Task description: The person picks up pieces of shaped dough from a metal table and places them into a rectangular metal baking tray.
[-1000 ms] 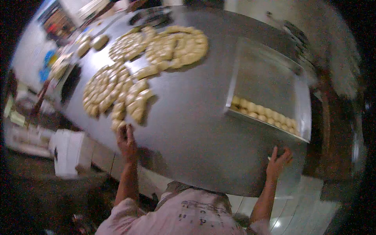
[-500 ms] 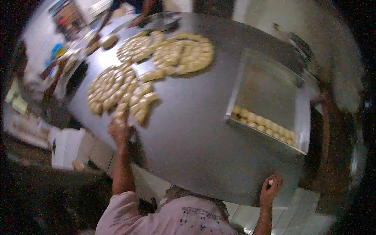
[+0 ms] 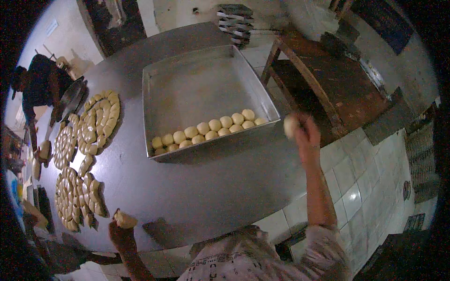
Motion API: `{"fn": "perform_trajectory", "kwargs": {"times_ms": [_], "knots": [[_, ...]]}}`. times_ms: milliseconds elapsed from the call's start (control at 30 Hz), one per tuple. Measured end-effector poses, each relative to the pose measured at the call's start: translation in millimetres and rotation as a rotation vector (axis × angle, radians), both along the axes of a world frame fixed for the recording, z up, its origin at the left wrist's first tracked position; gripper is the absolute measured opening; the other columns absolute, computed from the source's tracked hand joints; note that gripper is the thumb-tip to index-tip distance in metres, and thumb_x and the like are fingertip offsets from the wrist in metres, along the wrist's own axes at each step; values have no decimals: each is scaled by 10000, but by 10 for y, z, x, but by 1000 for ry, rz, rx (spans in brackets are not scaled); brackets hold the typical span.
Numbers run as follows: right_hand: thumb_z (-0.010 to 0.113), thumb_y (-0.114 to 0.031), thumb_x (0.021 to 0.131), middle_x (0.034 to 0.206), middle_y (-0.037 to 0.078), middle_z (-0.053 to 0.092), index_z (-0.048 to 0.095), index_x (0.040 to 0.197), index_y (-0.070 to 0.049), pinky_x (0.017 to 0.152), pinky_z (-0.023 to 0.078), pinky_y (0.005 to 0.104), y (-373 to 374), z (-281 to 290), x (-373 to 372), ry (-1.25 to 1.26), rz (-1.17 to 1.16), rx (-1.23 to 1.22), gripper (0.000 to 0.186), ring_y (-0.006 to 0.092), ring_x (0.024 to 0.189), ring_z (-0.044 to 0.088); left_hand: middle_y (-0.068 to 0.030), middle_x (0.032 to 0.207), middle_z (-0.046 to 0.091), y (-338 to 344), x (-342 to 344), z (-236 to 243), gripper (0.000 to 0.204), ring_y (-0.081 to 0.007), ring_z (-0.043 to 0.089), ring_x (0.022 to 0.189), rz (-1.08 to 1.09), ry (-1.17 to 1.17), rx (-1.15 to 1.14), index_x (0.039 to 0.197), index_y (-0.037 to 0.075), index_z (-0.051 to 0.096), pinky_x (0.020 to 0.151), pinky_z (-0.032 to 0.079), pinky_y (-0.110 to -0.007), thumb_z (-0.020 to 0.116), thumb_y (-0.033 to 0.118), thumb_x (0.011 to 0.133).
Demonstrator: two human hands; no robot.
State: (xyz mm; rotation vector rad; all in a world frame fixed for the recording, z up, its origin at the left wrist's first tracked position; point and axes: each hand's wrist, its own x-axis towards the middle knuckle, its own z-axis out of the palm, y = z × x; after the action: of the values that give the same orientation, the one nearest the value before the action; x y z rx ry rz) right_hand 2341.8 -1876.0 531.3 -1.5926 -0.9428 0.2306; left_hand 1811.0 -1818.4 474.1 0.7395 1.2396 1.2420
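Observation:
My right hand, partly blurred, is closed around a pale dough ball just beyond the near right corner of a large metal tray. Along the tray's near side sit two rows of round dough balls; the rest of its bottom is bare. At the table's near left edge, my left hand is closed on a piece of dough that sticks up above the fingers. Beyond that hand, a cluster of cut dough pieces lies on the table.
More coiled dough pieces lie on the metal table at the far left. A person stands by a round pan there. Stacked metal pans are behind the tray; a wooden table stands right.
The view has turned rightward. My left hand has come away from the dough cluster with a piece in it. My right hand has moved up from the table's near edge to the tray's corner.

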Motion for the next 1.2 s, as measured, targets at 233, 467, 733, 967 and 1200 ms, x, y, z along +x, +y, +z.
{"fn": "perform_trajectory", "kwargs": {"times_ms": [233,467,733,967,1200], "knots": [[553,-150,846,956,102,624,584,1039,-63,792,452,304,724,-111,251,-694,-114,-309,215,183,881,591,-98,1048,510,290,1018,264,360,-191,505,961,-340,-92,95,1127,18,460,852,417,-323,565,111,797],[573,-135,840,1116,59,566,508,1177,-75,864,411,293,100,-92,-1864,-251,435,-81,349,175,1043,523,-79,1041,520,69,1651,250,296,-154,497,956,-673,173,301,1080,23,482,795,432,-291,579,106,813],[563,-247,830,1235,149,438,466,1227,-108,926,328,514,-831,-776,-1278,-870,192,-743,431,378,1080,424,-20,865,503,593,573,156,118,-138,519,893,-195,110,167,963,67,510,731,432,-268,521,119,858],[600,-202,783,984,148,527,523,911,-43,821,368,439,119,-989,-1374,-595,39,-441,218,323,961,462,5,831,470,435,824,-288,169,-100,453,725,-513,-69,10,877,106,465,631,382,-238,577,13,790],[673,-123,705,880,107,537,529,787,-51,778,380,423,-58,-1094,-428,-755,-237,-445,181,309,826,498,-37,951,484,397,1096,85,284,-146,489,898,-600,37,1,1040,79,443,807,406,-294,573,51,789]]}}
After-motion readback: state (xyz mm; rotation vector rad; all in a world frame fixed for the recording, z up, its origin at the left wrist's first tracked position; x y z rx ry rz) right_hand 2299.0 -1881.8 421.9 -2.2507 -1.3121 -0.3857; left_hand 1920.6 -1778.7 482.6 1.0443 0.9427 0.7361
